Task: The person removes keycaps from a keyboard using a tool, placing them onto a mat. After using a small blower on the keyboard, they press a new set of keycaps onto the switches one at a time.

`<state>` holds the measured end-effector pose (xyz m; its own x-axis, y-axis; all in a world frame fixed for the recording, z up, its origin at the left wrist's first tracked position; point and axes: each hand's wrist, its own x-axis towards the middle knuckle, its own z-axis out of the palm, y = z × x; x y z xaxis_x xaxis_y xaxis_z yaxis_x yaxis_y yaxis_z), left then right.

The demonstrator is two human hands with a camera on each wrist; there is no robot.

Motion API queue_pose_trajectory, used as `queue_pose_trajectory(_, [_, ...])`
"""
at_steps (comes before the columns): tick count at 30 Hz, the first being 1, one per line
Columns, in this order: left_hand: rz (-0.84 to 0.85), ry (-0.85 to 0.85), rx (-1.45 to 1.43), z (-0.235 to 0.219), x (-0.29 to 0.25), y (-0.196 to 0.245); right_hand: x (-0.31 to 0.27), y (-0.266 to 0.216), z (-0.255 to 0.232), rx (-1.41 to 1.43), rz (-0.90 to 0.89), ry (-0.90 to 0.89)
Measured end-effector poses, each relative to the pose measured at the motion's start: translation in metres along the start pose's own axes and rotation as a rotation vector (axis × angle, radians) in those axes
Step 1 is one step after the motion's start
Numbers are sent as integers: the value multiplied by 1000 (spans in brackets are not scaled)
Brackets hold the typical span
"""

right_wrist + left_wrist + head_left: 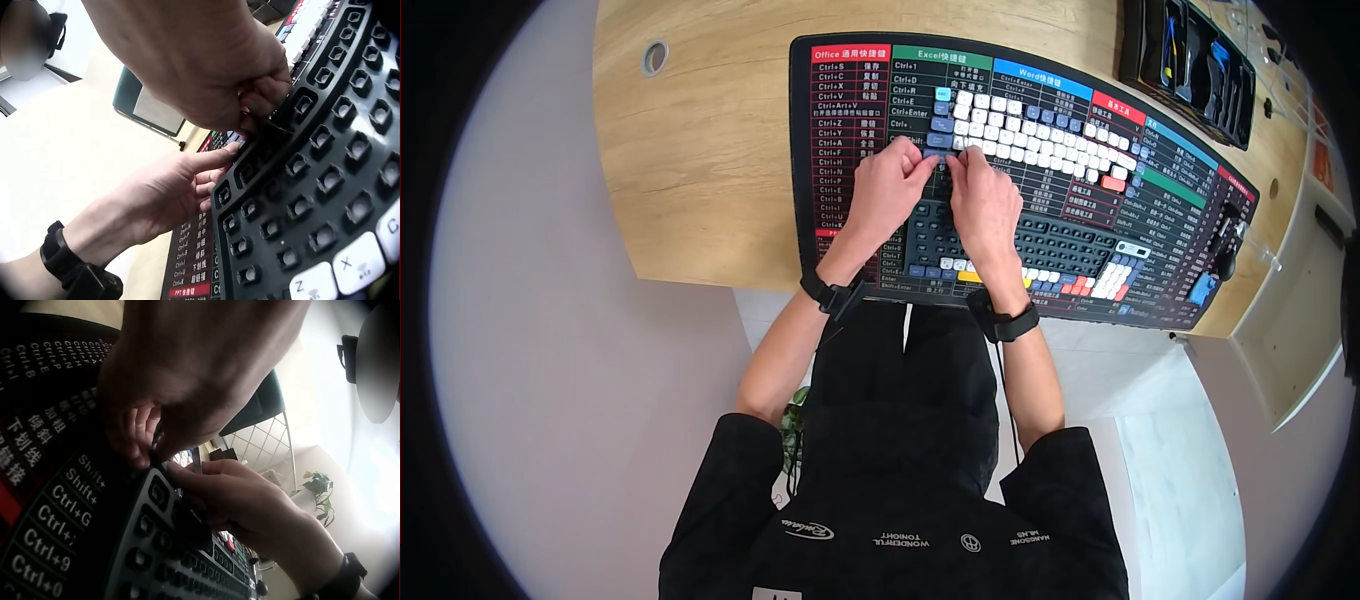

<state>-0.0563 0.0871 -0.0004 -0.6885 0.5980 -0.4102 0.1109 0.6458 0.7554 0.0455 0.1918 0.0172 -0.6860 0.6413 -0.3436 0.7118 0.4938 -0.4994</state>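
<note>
My left hand (890, 185) and right hand (985, 205) meet just beyond the upper left corner of a black keyboard (920, 225). Between their fingertips sits a small dark blue keycap (938, 156), mostly covered by the fingers that pinch it from both sides. It lies in line with other dark blue keycaps (937, 140) at the left of laid-out rows. In the right wrist view, my right hand (250, 81) has its fingers curled low, and the thumb of my left hand (159, 187) points toward them. Most keyboard switches are bare; white keycaps (359, 269) remain along the near rows.
Rows of loose white keycaps (1010, 133) lie on a large black shortcut-chart desk mat (850, 150). An orange-red keycap (1113, 184) sits at their right. A black organizer box (1190, 60) stands at the back right of the wooden table (710, 150).
</note>
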Motion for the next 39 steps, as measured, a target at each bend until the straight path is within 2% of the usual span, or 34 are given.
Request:
queue_pose_trajectory(7, [12, -5, -5, -1, 0, -1, -11, 5, -19, 47, 53, 16])
queue_pose_trajectory(9, [-6, -24, -7, -4, 1, 3, -24, 12, -31, 294, 98, 93])
queue_pose_trajectory(14, [-17, -71, -13, -6, -1, 2, -84, 37, -45, 752, 230, 83])
queue_pose_trajectory(16, [54, 55, -98, -3, -7, -7, -111, 45, -37, 792, 201, 115])
queue_pose_trajectory(19, [97, 130, -161, -8, -30, -17, -150, 51, -22, 885, 204, 120])
queue_pose_trajectory(20, [97, 123, -159, -10, -43, -17, -157, 47, -16, 853, 155, 155])
queue_pose_trajectory(23, [127, -69, -27, -12, -87, -16, -174, 39, -1, 803, 84, 201])
queue_pose_trajectory(25, [305, -134, 47, -3, -109, -18, -180, 34, 10, 687, -19, 297])
queue_pose_trajectory(27, [438, -200, 164, 9, -119, -24, -184, 30, 17, 651, -31, 308])
queue_pose_trajectory(29, [522, -165, 195, 18, -122, -25, -186, 30, 26, 554, -66, 340])
queue_pose_trajectory(33, [528, -171, 257, 24, -120, -25, -191, 29, 38, 449, -64, 338])
queue_pose_trajectory(35, [506, -172, 248, 26, -120, -27, -189, 29, 40, 456, -49, 349])
queue_pose_trajectory(37, [518, -173, 246, 25, -118, -28, -183, 32, 42, 784, 59, 357])
queue_pose_trajectory(38, [503, -192, 236, 23, -118, -28, -181, 32, 42, 856, 149, 356])
queue_pose_trajectory(39, [488, -209, 226, 23, -117, -27, -178, 33, 41, 857, 149, 358])
